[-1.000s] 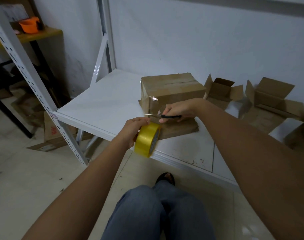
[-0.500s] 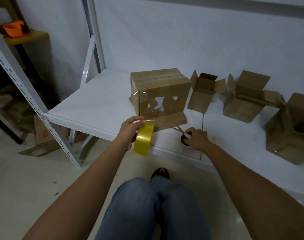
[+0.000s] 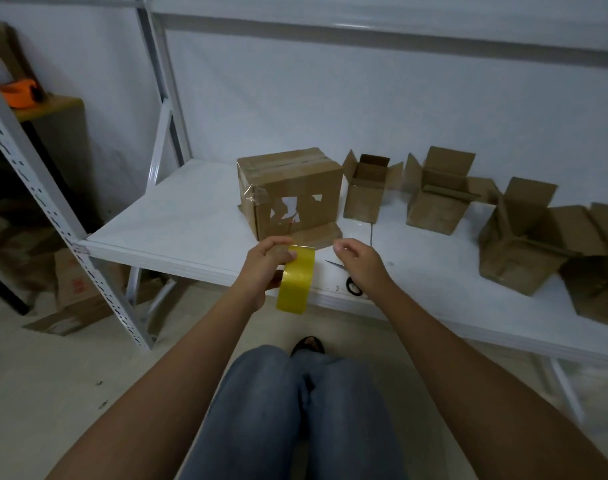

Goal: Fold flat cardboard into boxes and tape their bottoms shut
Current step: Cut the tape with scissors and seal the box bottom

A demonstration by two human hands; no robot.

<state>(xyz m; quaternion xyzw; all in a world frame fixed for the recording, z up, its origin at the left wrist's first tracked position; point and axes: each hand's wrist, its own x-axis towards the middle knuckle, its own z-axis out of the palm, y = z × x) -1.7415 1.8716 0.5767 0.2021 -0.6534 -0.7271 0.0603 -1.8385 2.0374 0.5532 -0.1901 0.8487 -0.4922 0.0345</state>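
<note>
My left hand [image 3: 265, 268] grips a yellow tape roll [image 3: 294, 279] just in front of the white shelf [image 3: 177, 220]. My right hand [image 3: 359, 263] hovers beside the roll with loosely curled fingers, holding nothing. Black-handled scissors [image 3: 351, 285] lie on the shelf under that hand. Behind stands a cardboard box [image 3: 290, 192] with its taped bottom up; a loose end of clear tape sticks out at its left corner. Its lower flaps spread out on the shelf.
Three smaller open-topped boxes [image 3: 366, 188] [image 3: 437, 195] [image 3: 524, 237] stand to the right along the shelf, with more cardboard at the far right edge. A shelf upright [image 3: 46, 202] rises at left. Flat cardboard [image 3: 73, 296] lies on the floor below. My knees fill the foreground.
My right hand cut the tape with the scissors, laid them on the shelf and let go, then rose toward the roll. The left hand kept holding the roll.
</note>
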